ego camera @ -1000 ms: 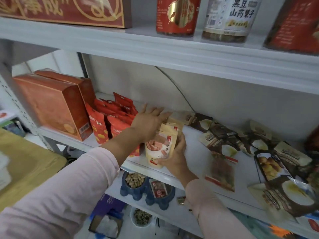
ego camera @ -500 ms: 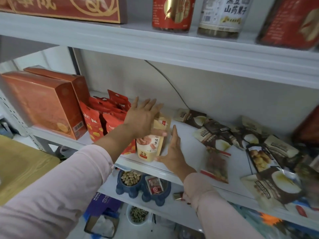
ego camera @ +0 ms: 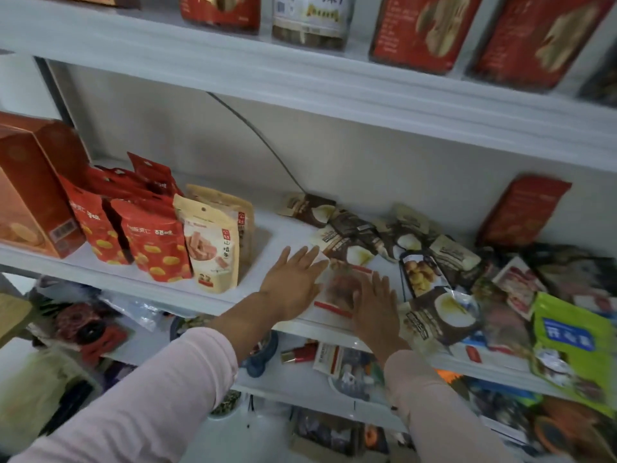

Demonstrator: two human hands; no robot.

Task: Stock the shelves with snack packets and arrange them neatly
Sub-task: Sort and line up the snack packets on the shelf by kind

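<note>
Left hand point(ego camera: 293, 284) and right hand point(ego camera: 374, 307), fingers straight and gripping nothing, rest flat on a clear, red-striped plastic snack packet point(ego camera: 337, 290).

Middle shelf point(ego camera: 283, 233): my left hand point(ego camera: 293, 284) and right hand point(ego camera: 375, 307) lie flat, fingers straight, on the left and right edges of a clear packet point(ego camera: 339, 290) that lies flat. Beige packets point(ego camera: 213, 242) stand upright, touching the red packets point(ego camera: 150, 242). Dark packets point(ego camera: 364, 228) lie heaped to the right.
</note>
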